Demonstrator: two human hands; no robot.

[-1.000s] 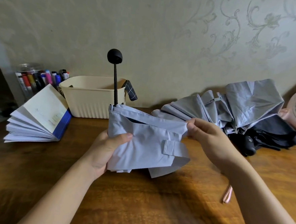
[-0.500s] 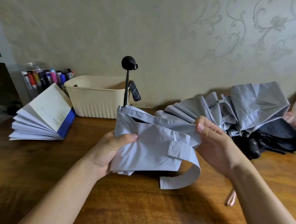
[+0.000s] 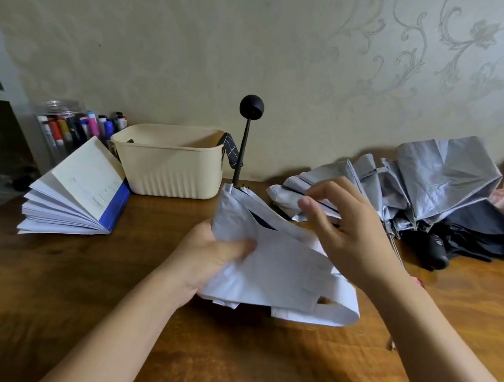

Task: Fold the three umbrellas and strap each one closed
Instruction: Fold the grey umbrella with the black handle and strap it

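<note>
umbrella (image 3: 272, 269): pale lavender, black knob | basket (image 3: 172, 167): cream, ribbed | table (image 3: 59, 281): brown wood grain | wall (image 3: 255, 42): beige, scrollwork

I count one pale umbrella (image 3: 284, 267), one silver umbrella (image 3: 442, 174) and one black umbrella (image 3: 480, 233), so three together. Also one cream basket (image 3: 172, 167), one open book (image 3: 81, 185), one jar of markers (image 3: 61, 126).

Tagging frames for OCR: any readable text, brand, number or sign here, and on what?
No text can be read.
Open booklet: faint printed lines, too blurred to read.
Markers: labels too small to read.
Pale umbrella, cream basket: no print visible.
</note>
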